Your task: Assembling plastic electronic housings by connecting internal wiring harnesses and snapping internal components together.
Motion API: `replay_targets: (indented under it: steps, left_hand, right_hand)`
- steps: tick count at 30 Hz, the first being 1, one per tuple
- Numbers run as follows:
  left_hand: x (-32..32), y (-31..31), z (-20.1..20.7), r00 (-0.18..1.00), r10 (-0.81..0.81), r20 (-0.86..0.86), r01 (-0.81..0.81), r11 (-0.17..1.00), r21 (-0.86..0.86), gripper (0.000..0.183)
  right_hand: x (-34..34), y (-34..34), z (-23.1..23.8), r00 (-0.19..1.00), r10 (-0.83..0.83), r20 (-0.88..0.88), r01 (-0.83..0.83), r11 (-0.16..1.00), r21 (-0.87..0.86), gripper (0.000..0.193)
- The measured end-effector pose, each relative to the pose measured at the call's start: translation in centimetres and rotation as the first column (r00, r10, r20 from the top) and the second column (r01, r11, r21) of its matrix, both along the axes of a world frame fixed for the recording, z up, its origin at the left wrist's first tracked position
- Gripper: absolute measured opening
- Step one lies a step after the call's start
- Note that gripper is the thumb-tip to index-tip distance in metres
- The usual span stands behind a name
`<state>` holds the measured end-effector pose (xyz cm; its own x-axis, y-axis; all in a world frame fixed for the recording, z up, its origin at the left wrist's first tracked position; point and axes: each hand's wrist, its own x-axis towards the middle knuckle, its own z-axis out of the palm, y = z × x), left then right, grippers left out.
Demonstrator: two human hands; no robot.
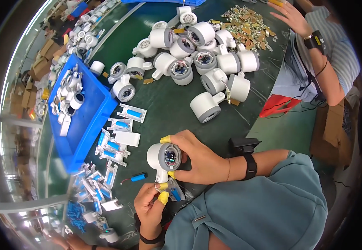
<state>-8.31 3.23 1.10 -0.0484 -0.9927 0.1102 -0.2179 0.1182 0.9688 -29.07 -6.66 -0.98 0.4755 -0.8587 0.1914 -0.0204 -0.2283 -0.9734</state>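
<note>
My right hand (204,162) is closed round a white cylindrical housing (153,156) with a grey rim and a short handle stub. The housing's open end shows a dark circuit board with a small light. Just below the stub, my left hand (148,206) pinches what look like thin wires hanging from it. Yellow covers sit on several fingertips of both hands. Beside the left hand, a blue cylindrical battery (139,177) with a thin lead lies on the green table (176,112). A white half shell with a blue battery (175,193) lies partly hidden under my hands.
Several similar white housings (206,107) are heaped ahead, beyond them a pile of small parts (247,25). At left are a blue bin (90,139) and white shells with batteries (133,112). A co-worker's hand (291,18) is at far right; a black adapter (244,146) lies near my right wrist.
</note>
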Motion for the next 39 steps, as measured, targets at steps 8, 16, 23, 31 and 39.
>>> replay_targets:
  steps: [8,16,23,31,39]
  left_hand:
    - [-0.1,-0.2,0.4,1.0,0.01,-0.018,-0.009,0.997,0.076,0.038]
    - [-0.6,-1.4,1.0,0.999,-0.019,-0.032,0.023,0.99,0.14,0.035]
    - [-1.0,-2.6,2.2,1.0,-0.018,0.019,0.016,0.989,0.146,0.029]
    - [1.1,-9.5,8.2,0.991,-0.085,0.098,0.004,0.776,0.631,0.016]
    - [4.9,-25.6,12.1,0.914,-0.142,0.381,-0.033,0.908,0.417,0.016]
  right_hand:
    - [0.0,0.0,-0.6,0.999,-0.035,0.01,0.035,0.999,-0.028,0.076]
    - [-0.7,-0.7,-0.7,0.998,-0.057,0.008,0.057,0.998,-0.034,0.076]
    - [-1.4,-1.7,0.2,0.999,-0.044,0.016,0.044,0.999,-0.001,0.075]
    - [-0.3,-3.5,-1.8,0.995,0.016,0.102,-0.049,0.944,0.326,0.061]
    - [-0.2,-5.0,-3.3,0.977,0.215,0.004,-0.207,0.935,0.289,0.037]
